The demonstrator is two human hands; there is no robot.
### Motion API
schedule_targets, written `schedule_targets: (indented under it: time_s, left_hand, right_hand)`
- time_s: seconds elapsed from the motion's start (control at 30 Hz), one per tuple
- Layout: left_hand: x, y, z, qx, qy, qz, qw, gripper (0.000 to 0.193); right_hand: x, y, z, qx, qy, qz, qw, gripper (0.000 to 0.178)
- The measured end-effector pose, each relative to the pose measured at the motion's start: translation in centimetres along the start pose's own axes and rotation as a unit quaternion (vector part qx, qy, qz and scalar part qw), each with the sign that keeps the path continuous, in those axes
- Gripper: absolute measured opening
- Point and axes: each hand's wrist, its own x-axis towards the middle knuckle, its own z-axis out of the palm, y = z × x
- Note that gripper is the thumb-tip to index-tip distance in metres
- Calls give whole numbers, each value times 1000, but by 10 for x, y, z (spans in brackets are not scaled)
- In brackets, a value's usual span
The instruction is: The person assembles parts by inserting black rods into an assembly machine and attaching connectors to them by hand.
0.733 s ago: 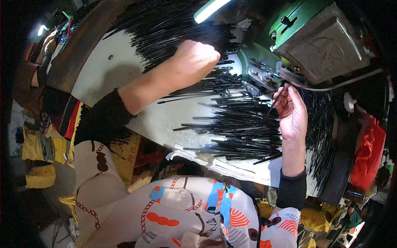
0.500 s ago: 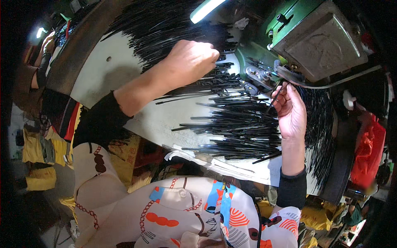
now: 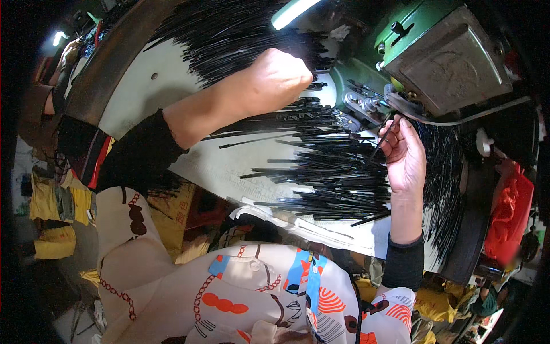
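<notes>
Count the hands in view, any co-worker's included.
3: the left hand above black strips, the right hand pinching one near the green machine, and a co-worker's hand at upper left. More may be hidden.

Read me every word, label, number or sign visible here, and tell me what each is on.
Pale, flat tabletop: faint printing near its front edge, too small to read.
Yellow, flat-faced package below that edge: reddish characters, which I won't copy out.
Yellow, crumpled bag at lower right: reddish lettering, too blurred to read.
Grey, square metal cover on the green machine: raised pattern, no lettering I can make out.
</notes>
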Motion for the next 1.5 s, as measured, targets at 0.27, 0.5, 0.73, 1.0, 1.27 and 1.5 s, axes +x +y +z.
schedule_targets:
  time_s: [0.27,0.5,0.73,1.0,1.27,1.5]
  left_hand:
    - [-8,-4,0,-23,53,17,998,12]
    - [1,-3,-3,-79,56,-65,993,12]
    - [12,-4,1,-126,175,-10,977,15]
    - [24,21,5,-629,-52,-182,754,25]
    - [26,36,7,-670,-72,-248,697,27]
    - [29,41,2,-673,-72,-269,686,27]
  right_hand:
    - [1,0,1,-3,-8,4,1000,18]
    - [1,2,-1,20,22,-29,999,16]
    - [-4,-4,10,-64,-38,42,996,21]
    - [-12,-5,25,-237,-135,79,959,27]
    - [-12,-3,26,-262,-150,91,949,28]
    - [-13,-6,26,-274,-145,82,947,30]
